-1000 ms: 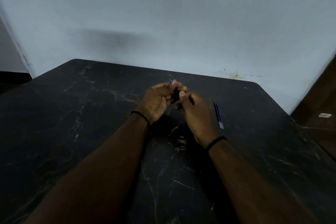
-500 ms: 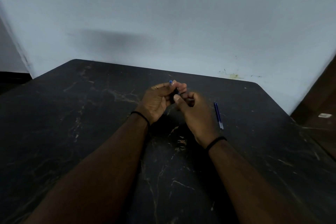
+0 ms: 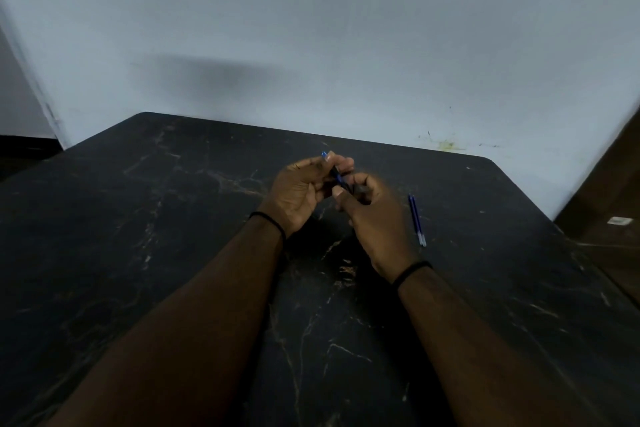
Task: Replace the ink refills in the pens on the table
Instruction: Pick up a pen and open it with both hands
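Observation:
Both hands meet above the middle of the black marble table. My left hand grips the upper part of a blue pen, whose blue end pokes out past the fingertips. My right hand pinches the pen's lower, darker part with curled fingers. Most of the pen is hidden between the fingers. Two thin blue ink refills lie side by side on the table just right of my right hand.
A pale wall rises right behind the table's far edge. A brown wooden surface stands off the table's right side, with a small white tag on it. Both wrists wear black bands.
My right hand has shifted slightly lower along the pen and its fingers have curled tighter. The left hand and the refills on the table have stayed where they were.

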`<state>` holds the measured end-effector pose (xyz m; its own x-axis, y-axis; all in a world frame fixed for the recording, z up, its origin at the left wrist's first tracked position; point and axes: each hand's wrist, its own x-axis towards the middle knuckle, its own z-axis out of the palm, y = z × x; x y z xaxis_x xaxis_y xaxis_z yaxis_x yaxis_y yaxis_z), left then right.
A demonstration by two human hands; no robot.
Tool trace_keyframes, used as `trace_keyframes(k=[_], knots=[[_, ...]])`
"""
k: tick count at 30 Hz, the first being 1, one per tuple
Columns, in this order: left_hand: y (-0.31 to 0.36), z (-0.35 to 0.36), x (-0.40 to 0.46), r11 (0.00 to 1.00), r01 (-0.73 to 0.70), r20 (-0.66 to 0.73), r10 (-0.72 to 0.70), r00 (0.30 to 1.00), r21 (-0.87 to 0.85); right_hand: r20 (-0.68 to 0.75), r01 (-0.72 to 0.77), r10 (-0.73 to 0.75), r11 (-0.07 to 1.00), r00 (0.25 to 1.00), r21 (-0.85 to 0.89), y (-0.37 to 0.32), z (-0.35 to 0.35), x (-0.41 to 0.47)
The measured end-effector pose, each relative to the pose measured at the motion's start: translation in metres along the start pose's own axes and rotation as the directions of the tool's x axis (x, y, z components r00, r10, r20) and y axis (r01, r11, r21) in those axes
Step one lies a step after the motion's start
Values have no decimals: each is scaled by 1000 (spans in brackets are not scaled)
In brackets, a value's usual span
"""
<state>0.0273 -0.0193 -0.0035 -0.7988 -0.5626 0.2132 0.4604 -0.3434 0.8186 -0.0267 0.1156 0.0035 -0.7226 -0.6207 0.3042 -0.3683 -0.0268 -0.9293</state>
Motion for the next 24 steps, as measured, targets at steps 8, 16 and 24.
trace_keyframes(k=[8,16,24], knots=[[1,1,0,999,-30,-63,33,997,43,-56,92,-105,975,993,-204,6,-3,1],[16,2,-1,962,-84,-450,198,871,260,-53,158,-188,922,981,-355,16,-6,5],[1,1,-2,441,56,-248,392,886,896,-180,178,-239,937,954,-300,11,-7,5]])
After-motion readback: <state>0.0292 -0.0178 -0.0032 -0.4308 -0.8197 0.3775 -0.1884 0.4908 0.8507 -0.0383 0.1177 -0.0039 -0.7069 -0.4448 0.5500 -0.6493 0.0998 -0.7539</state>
